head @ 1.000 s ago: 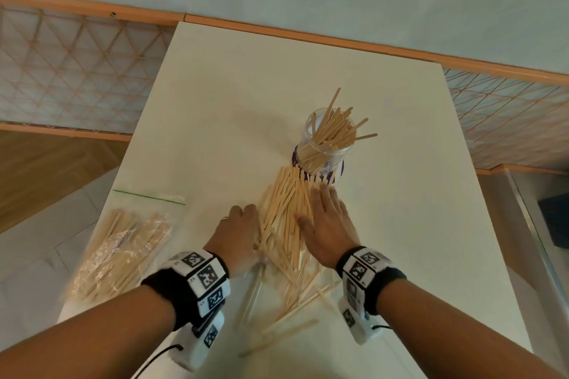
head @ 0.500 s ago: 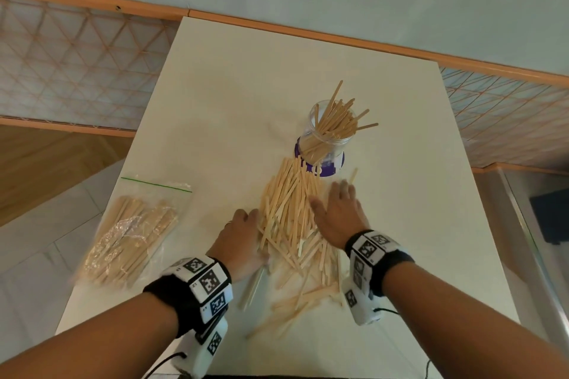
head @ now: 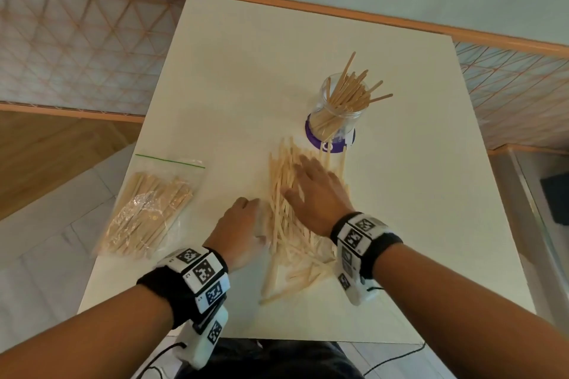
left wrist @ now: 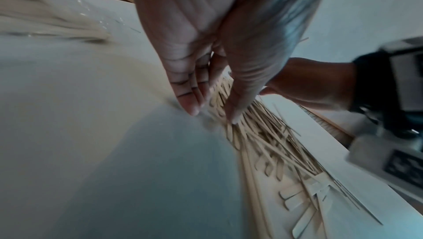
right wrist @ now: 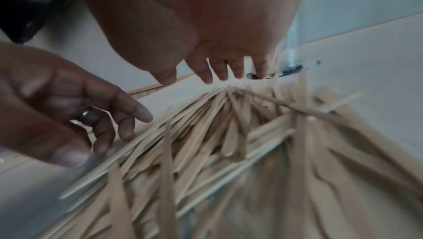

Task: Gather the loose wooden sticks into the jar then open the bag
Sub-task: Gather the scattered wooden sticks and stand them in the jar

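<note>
1. Your right hand [head: 317,194] lies flat over the loose wooden sticks [head: 289,224], fingers straight and slightly spread, palm down on the far part of the pile.
2. Your left hand [head: 240,229] sits at the pile's left edge, fingers straight and close together, tips down at the table [head: 246,71], thumb tip on a stick end, as the left wrist view shows. It grips nothing.
3. The sticks are heaped in the middle of the table, running near to far, with a few splayed crosswise at the near end.
4. The jar [head: 335,114] stands upright just beyond the pile on the far side, already bristling with sticks that fan out of its mouth. It sits on a purple disc [head: 338,144]; whether that is its lid, I cannot tell.
5. The bag [head: 147,209] lies flat on the left, well apart from the pile, full of more sticks, its green zip line at the far end; you cannot tell whether the zip is closed.
</note>
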Motion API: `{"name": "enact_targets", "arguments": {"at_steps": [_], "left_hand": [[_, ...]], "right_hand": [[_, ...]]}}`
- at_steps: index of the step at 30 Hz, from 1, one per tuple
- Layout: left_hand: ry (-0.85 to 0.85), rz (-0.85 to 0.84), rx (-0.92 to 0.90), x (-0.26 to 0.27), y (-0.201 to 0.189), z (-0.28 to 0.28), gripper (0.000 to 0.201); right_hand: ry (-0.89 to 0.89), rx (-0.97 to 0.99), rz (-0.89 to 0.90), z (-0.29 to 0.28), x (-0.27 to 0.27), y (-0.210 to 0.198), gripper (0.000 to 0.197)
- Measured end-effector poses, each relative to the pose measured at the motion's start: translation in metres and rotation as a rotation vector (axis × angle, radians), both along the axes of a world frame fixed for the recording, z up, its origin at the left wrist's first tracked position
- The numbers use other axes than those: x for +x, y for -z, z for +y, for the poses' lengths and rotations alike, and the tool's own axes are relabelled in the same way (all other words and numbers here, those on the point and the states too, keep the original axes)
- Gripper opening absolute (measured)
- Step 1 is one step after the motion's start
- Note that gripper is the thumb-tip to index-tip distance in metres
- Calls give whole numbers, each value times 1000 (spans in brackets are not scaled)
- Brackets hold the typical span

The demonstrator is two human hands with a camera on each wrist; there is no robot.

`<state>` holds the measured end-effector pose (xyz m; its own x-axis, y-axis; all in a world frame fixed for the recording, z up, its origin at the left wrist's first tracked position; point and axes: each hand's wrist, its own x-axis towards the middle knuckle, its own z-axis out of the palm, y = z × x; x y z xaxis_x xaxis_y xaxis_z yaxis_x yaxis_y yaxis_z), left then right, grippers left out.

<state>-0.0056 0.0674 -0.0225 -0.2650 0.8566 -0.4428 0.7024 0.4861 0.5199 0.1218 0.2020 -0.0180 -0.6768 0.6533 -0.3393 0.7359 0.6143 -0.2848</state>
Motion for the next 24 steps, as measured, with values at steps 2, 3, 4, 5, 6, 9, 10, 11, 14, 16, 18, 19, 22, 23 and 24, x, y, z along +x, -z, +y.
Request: {"name": "enact_targets", "arguments": {"at_steps": [2, 3, 4, 5, 6, 9, 10, 11, 14, 16, 18, 19, 22, 23, 24], "left_hand": [[-65, 26, -15, -1, 0, 3, 40], [-78, 29, -21, 0, 0, 5, 37], [-79, 26, -29, 1, 1, 9, 36], [-79, 19, -32, 4, 1, 13, 37], [-80, 11, -33, 7, 1, 18, 39], [-116, -20, -21, 17, 1, 30, 46], [-140, -33, -1, 19, 1, 34, 42], [-164, -49, 25, 21, 0, 37, 34], [-250, -147, 50, 18, 0, 40, 28], [-303, -204, 36, 13, -3, 42, 39], [-286, -227, 50, 9, -8, 44, 39], [-268, -238, 58, 8, -12, 44, 36], [-246, -272, 65, 4, -17, 44, 36], [-247, -258, 62, 2, -17, 42, 38], [-248, -225, 62, 2, -17, 38, 38]], "right_hand": [[267, 95, 76, 0, 21, -7, 66], [424, 92, 74, 3, 29, -10, 70], [545, 57, 41, 6, 35, -12, 77], [601, 18, -12, 8, 38, -12, 85], [602, -12, -53, 7, 36, -12, 93], [506, -97, -69, -4, 14, -9, 103], [479, -118, -65, -8, 5, -7, 100], [466, -126, -54, -12, -3, -5, 94], [479, -134, 9, -17, -20, 0, 79], [485, -149, 37, -15, -26, 1, 78], [487, -177, 64, -12, -30, 1, 79], [492, -180, 77, -11, -32, 2, 77], [541, -174, 103, -7, -37, 2, 63], [559, -180, 102, -6, -37, 0, 57], [571, -188, 95, -4, -38, 0, 52]]}}
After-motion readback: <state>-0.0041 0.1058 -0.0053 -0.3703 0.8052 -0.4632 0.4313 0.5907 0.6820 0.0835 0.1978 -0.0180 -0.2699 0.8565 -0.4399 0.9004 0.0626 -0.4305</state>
